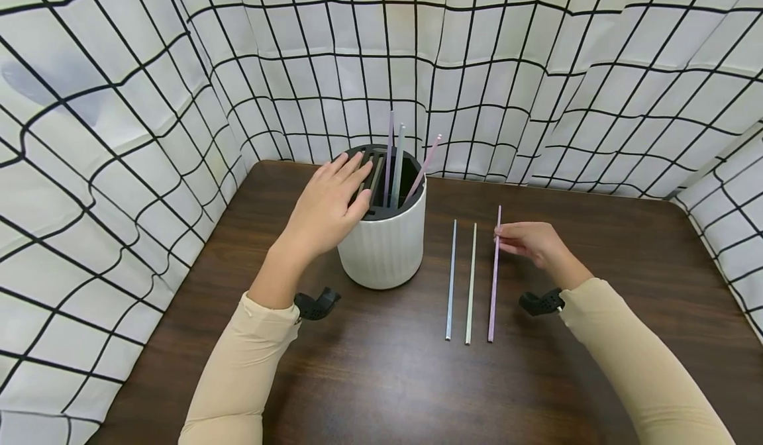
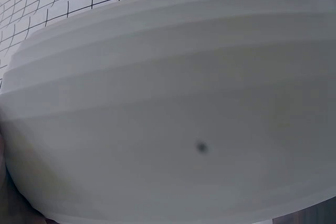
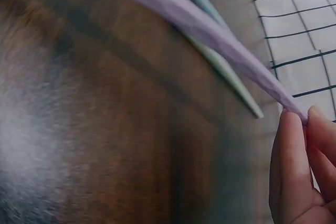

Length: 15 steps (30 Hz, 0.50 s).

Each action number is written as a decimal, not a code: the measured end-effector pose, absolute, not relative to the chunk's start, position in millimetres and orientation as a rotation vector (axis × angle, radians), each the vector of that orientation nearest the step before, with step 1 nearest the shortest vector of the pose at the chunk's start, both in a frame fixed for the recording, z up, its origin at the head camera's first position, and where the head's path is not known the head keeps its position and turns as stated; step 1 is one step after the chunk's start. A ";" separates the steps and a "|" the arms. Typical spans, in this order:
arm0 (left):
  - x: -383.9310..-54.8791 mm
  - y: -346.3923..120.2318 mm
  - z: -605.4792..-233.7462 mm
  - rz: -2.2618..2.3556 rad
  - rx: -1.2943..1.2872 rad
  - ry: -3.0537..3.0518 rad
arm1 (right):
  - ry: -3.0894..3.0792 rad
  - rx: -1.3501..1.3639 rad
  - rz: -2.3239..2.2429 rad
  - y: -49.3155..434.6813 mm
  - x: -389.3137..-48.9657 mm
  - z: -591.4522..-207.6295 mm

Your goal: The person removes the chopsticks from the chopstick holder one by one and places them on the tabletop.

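beige sleeves (image 1: 232, 379), purple stick (image 3: 210, 34) — slim, straight

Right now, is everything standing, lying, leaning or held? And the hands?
White holder, standing
Inside purple stick, nearly upright
Inside blue stick, nearly upright
Inside pink stick, leaning
Outside blue stick, lying flat
Pale green stick, lying flat
Outside purple stick, pinched
Left hand, resting on holder
Right hand, pinching outside purple stick

Beige slvs (image 1: 241, 365), blk wrist cams (image 1: 318, 304)
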<state>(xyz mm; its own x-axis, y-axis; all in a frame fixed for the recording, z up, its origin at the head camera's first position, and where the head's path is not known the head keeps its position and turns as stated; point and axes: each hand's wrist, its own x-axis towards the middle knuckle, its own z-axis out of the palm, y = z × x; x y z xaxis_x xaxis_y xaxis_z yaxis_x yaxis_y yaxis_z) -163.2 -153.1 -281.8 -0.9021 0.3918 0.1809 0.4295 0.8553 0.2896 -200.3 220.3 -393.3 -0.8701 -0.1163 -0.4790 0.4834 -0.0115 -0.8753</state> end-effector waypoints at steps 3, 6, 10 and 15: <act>-163.2 -152.7 -281.1 -0.493 -0.647 -2.915 | 1.880 0.385 -1.900 219.2 -198.8 -400.5; -163.1 -152.7 -280.9 -0.489 -0.641 -2.918 | 1.899 0.402 -1.866 217.0 -197.6 -405.4; -163.1 -152.5 -281.0 -0.487 -0.643 -2.920 | 1.923 0.460 -1.840 213.5 -197.8 -410.3; -162.8 -152.2 -280.9 -0.485 -0.640 -2.925 | 2.011 0.497 -1.816 208.3 -198.1 -413.4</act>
